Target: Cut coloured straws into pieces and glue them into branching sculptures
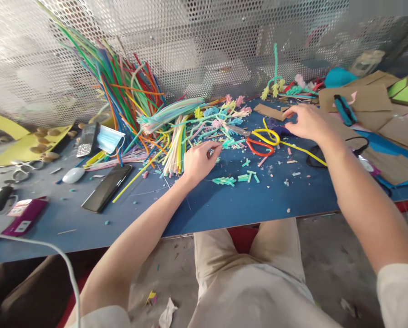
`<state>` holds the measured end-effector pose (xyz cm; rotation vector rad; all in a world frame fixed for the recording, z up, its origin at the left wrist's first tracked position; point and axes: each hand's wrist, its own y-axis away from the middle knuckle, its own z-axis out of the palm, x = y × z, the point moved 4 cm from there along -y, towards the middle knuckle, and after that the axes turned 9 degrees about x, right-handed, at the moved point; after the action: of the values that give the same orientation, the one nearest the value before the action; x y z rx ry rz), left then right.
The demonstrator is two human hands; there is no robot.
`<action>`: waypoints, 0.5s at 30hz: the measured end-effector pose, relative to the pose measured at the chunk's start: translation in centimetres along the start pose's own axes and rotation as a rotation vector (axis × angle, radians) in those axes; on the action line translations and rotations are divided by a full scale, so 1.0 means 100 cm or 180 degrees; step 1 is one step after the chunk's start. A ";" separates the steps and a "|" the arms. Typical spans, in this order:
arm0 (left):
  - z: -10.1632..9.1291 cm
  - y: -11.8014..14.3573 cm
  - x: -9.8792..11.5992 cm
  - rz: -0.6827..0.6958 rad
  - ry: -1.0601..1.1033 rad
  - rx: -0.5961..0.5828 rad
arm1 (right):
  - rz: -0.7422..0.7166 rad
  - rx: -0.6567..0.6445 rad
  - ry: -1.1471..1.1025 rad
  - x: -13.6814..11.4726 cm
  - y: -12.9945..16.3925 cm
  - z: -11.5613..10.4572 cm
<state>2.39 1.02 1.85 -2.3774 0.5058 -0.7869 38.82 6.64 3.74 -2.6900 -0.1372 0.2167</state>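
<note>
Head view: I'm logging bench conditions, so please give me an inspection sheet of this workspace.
Surface: blue tabletop, littered with small cut bits.
Job's things: pile of coloured straws; red and yellow scissors; cut green pieces.
Clutter: black phone, white mouse, face mask, cardboard sheets, purple box.
Grip: left hand pinches a small piece by the straws; right hand rests fingers-down beside the scissors.
Cables: white cable at lower left; black cord.
Surroundings: perforated metal screen behind; scraps on floor.

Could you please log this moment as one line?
left hand: on straws | right hand: at yellow scissors | table: blue
</note>
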 end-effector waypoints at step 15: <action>0.003 0.001 -0.002 -0.0085 -0.0055 -0.0144 | 0.0658 -0.0063 0.0043 0.029 -0.002 0.033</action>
<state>2.44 1.17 1.56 -2.4352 0.4908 -0.7739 41.08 8.56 0.53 -2.7238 0.1444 0.2608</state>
